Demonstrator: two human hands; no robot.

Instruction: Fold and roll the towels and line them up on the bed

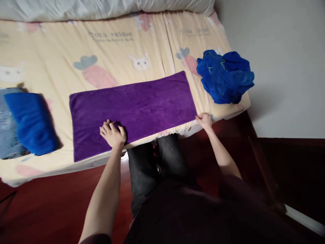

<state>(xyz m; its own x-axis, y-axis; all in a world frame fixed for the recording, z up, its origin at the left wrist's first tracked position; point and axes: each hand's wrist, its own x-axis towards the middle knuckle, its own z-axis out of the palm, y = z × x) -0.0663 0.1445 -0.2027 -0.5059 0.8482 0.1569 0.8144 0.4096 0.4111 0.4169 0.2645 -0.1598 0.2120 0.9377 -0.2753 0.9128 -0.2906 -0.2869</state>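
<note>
A purple towel point(142, 105) lies flat as a long rectangle near the front edge of the bed. My left hand point(113, 134) rests on its left half near the front, fingers spread and bent, palm down. At the towel's front right corner, my right hand point(204, 121) pinches the corner between thumb and fingers. The towel's far edge slopes up to the right and its surface looks smooth.
The bed point(61, 57) has a patterned cream sheet. To the right sits a crumpled blue cloth pile point(224, 78) near the wall point(286, 67). On the left, a folded blue cloth point(33, 122) overlaps a grey one point(8, 125). A pale bedding roll point(101, 8) lies behind.
</note>
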